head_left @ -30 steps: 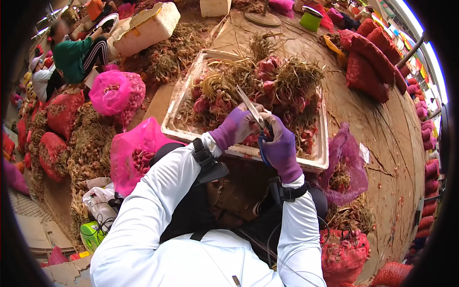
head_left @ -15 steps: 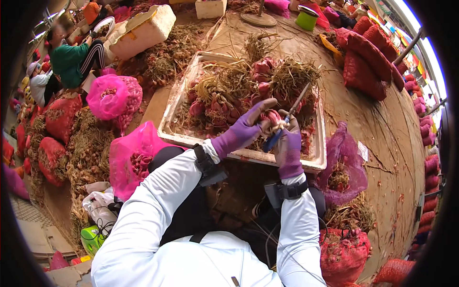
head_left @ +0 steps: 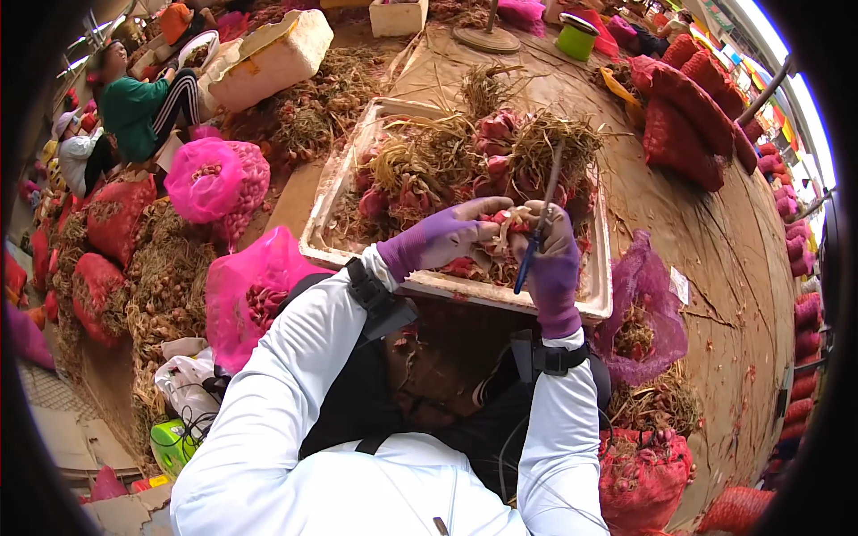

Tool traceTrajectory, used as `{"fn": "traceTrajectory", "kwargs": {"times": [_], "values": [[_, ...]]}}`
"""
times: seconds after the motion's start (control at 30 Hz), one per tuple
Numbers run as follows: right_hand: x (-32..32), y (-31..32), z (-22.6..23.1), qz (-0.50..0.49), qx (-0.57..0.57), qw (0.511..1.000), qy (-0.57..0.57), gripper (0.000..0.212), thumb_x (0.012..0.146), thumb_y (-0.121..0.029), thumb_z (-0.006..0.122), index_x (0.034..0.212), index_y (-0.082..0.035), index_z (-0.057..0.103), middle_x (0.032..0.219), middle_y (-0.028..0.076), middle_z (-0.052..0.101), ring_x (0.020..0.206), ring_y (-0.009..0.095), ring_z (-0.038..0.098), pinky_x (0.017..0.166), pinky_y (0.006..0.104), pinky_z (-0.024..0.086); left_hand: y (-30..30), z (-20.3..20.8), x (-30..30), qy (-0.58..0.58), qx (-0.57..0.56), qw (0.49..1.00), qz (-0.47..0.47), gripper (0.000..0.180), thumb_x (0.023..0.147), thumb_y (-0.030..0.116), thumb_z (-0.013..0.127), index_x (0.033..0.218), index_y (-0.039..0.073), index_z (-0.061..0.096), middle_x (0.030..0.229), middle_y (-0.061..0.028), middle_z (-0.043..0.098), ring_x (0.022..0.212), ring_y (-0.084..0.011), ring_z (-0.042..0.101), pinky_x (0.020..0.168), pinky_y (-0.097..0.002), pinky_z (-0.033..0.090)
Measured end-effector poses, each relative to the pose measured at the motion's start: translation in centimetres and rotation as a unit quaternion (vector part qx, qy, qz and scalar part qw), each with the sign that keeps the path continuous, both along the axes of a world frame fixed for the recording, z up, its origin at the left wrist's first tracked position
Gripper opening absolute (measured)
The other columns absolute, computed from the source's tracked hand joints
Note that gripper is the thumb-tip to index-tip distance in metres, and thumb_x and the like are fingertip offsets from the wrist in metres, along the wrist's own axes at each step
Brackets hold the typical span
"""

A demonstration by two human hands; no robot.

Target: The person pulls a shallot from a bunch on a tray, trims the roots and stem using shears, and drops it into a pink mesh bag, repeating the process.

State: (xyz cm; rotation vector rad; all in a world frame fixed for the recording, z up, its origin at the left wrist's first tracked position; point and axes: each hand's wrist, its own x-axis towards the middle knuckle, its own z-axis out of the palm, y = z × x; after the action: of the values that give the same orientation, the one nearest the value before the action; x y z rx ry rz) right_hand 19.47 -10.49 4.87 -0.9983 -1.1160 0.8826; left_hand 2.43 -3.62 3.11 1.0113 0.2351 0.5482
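My left hand point(head_left: 444, 237), in a purple glove with a pale palm side, is closed with its fingertips at a small pinkish-white garlic bulb point(head_left: 508, 222). My right hand point(head_left: 556, 255), gloved the same way, is closed round a blue-handled knife point(head_left: 555, 171), its long thin metal blade pointing away from me. The right fingertips meet the bulb from the other side. Both hands are over the near part of a white foam tray point(head_left: 315, 234), heaped with red-skinned garlic point(head_left: 413, 198) and dry stalks point(head_left: 554, 143).
Pink net bags point(head_left: 255, 279) stand left of the tray, a purple net bag point(head_left: 645, 308) right of it. Red sacks point(head_left: 684, 125) lie at the far right. A foam box point(head_left: 273, 67) and a seated person in green point(head_left: 134, 112) are at the far left.
My right hand has moved slightly right and toward me, turning the knife more upright. My left hand has shifted a little left and toward me. Less of the bulb shows between them.
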Motion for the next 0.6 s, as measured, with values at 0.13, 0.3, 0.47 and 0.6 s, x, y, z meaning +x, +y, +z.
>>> {"fn": "traceTrajectory", "kwargs": {"times": [0.13,0.3,0.47,0.6], "values": [[0.9,0.3,-0.9,-0.013,-0.047,0.987,-0.156,0.030,0.080,0.003,0.064,0.108,-0.003,0.057,0.086,0.000,0.062,0.071,0.006,0.057,0.066,0.0210,0.048,-0.8,0.0,0.4,0.099,0.046,0.993,0.049,0.067,0.091,0.021,0.061,0.146,0.002,0.027,0.118,-0.0036,0.056,0.093,-0.0081,0.058,0.077,-0.0237,0.052],[0.2,0.4,-1.1,-0.144,0.027,0.956,-0.255,0.027,0.079,0.003,0.065,0.105,-0.004,0.058,0.079,0.002,0.061,0.067,0.008,0.056,0.064,0.0236,0.048,-0.8,-0.8,1.6,0.092,0.130,0.981,0.106,0.066,0.087,0.011,0.061,0.145,0.000,0.029,0.123,-0.0059,0.053,0.105,-0.0087,0.055,0.086,-0.0248,0.049],[0.0,0.3,-1.2,-0.154,0.055,0.956,-0.242,0.029,0.077,0.004,0.065,0.105,-0.003,0.059,0.078,0.003,0.062,0.066,0.008,0.057,0.064,0.0242,0.048,-0.9,-1.3,1.5,0.057,0.079,0.987,0.131,0.060,0.085,0.008,0.058,0.140,-0.001,0.036,0.122,-0.0059,0.053,0.106,-0.0090,0.054,0.087,-0.0257,0.048],[-0.3,-0.7,0.4,-0.096,0.071,0.951,-0.285,0.032,0.076,0.005,0.065,0.106,-0.003,0.060,0.079,0.005,0.065,0.070,0.010,0.061,0.066,0.0242,0.049,-1.1,-0.8,1.4,0.104,0.084,0.981,0.142,0.052,0.085,0.010,0.062,0.133,0.003,0.044,0.119,-0.0037,0.053,0.100,-0.0085,0.055,0.082,-0.0261,0.050]]}}
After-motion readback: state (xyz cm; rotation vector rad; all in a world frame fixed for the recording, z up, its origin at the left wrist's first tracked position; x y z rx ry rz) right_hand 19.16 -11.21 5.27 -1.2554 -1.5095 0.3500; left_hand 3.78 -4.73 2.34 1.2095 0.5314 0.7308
